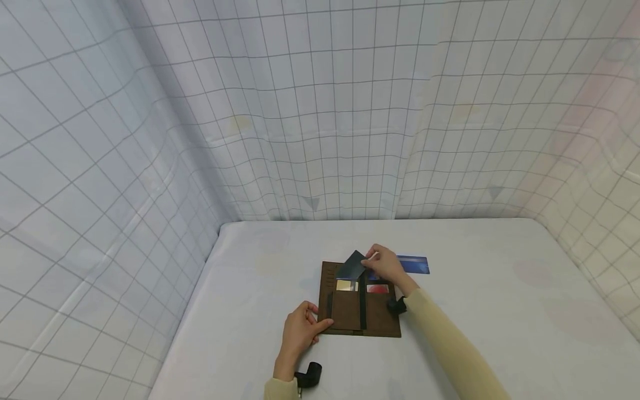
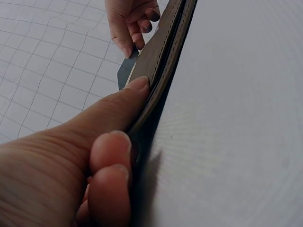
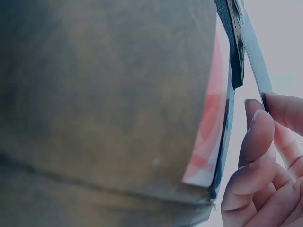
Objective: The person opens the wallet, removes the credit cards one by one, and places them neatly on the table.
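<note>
right hand point(image 1: 384, 263) pinching a dark card point(image 1: 351, 265) at the far edge of a brown leather wallet point(image 1: 347, 311), left hand point(image 1: 299, 329) gripping its near left corner, wallet lying inward of the white table's point(image 1: 250, 300) far edge

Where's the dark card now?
Head view: dark card pinched in right hand, angled across the far edge of the wallet, just beyond the gold-coloured card on the left half.

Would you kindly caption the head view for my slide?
Left hand holds an open brown wallet; right hand pinches a dark card.
</note>
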A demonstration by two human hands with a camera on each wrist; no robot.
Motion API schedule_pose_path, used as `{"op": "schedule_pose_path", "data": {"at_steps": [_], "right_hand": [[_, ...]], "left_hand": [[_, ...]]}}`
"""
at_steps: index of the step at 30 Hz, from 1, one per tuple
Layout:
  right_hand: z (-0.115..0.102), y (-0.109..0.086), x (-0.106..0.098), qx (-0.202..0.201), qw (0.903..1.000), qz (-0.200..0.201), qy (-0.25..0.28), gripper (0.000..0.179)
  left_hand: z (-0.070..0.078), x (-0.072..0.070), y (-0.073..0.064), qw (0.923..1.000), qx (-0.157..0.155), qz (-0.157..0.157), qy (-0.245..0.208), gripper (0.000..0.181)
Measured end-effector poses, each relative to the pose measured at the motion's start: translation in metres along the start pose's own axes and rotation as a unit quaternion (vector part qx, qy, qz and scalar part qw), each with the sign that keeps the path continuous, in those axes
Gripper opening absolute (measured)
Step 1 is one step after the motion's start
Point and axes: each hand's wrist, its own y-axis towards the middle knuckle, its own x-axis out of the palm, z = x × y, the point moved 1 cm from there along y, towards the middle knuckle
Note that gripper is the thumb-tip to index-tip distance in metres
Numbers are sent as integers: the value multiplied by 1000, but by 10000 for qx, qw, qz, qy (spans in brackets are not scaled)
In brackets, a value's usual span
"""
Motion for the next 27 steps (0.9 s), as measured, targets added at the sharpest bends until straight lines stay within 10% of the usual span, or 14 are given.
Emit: {"op": "schedule_pose_path", "data": {"at_steps": [27], "right_hand": [[15,-18,-6,494,9930,-67,1075,14]], "left_hand": [[0,1,0,10000,-25,50,1,42]]}}
